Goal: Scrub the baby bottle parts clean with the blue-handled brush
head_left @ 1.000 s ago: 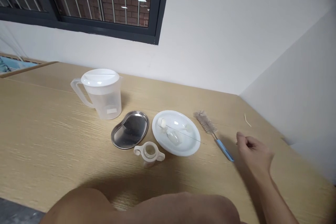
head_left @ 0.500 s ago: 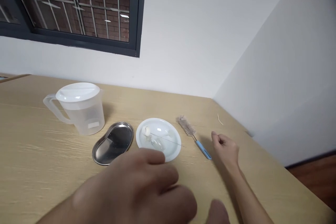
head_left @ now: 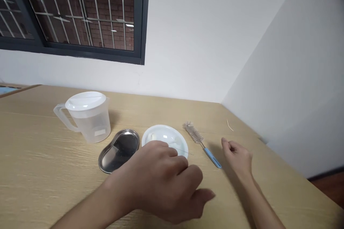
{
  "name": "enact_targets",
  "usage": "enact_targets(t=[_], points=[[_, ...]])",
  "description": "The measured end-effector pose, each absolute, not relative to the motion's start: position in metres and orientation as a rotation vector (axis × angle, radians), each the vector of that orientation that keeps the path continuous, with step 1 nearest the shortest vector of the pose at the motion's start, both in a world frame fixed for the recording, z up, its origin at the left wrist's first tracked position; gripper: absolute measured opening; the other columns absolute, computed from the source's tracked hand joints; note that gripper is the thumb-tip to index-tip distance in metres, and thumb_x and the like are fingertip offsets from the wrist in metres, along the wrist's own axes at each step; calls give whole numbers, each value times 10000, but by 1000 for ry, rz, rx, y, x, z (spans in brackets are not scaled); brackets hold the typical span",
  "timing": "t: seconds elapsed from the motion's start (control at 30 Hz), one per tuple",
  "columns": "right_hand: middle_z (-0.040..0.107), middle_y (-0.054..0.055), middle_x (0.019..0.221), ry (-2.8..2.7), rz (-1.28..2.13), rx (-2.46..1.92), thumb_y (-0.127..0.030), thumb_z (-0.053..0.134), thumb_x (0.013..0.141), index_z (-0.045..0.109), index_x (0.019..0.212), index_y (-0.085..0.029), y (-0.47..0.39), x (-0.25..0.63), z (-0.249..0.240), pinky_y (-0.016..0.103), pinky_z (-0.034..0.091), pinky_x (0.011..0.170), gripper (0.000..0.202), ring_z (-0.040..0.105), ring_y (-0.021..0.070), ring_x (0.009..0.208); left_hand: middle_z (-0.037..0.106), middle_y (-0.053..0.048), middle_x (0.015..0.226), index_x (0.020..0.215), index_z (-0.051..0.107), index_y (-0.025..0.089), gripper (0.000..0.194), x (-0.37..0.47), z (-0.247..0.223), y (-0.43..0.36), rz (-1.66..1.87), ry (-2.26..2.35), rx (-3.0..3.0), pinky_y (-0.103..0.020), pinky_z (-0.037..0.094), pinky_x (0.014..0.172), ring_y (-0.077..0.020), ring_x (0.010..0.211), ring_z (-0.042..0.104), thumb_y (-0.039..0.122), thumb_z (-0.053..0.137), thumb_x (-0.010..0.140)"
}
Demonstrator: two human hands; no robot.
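My left hand (head_left: 169,182) is raised in the foreground, its fingers curled and its thumb out to the right. Whatever it may hold is hidden behind the knuckles. It blocks the front part of a white dish (head_left: 146,131), in which a small white item (head_left: 153,136) and a thin wire-like strand (head_left: 180,149) show; the strand crosses the right rim. Beside a bottle brush (head_left: 193,132) with a blue handle, my right hand (head_left: 238,157) is closed low over the table, thumb against the curled fingers. I cannot make out anything in it.
A kidney-shaped metal tray (head_left: 120,150) lies left of the dish. Behind it stands a translucent lidded jug (head_left: 92,121), handle to the left. A short pale strip (head_left: 230,125) lies near the right edge of the wooden table (head_left: 53,164). White walls (head_left: 188,43) and a barred window (head_left: 80,10) border the back.
My left hand has drawn together, with the thumb now nearer the fingers. The camera view has shifted slightly; my right hand stays closed beside the brush.
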State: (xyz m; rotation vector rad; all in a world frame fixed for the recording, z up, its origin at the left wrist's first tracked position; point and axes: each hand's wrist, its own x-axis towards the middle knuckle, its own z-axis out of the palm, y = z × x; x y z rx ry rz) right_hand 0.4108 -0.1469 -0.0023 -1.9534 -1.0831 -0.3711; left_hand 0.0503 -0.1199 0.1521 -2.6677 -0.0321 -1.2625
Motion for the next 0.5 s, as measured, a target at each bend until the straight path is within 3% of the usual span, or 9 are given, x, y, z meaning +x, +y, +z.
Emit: enact_targets(t=[0.37, 0.5], points=[[327, -23, 510, -1075, -335, -1968, -624, 435, 876, 342, 531, -240, -148, 413, 0, 284, 322, 546, 525, 357, 125, 517, 431, 44, 451, 505, 453, 187, 427, 31, 167, -124, -1337, 5, -2646, -336, 190, 423, -111, 439, 285, 151, 589, 909], [262, -31, 523, -1064, -315, -1965, -622, 435, 868, 297, 525, -243, -147, 414, 2, 283, 303, 529, 529, 337, 117, 506, 443, 37, 469, 575, 476, 203, 319, 8, 157, -108, -1382, 39, -2626, -337, 204, 452, -126, 444, 331, 79, 564, 856]])
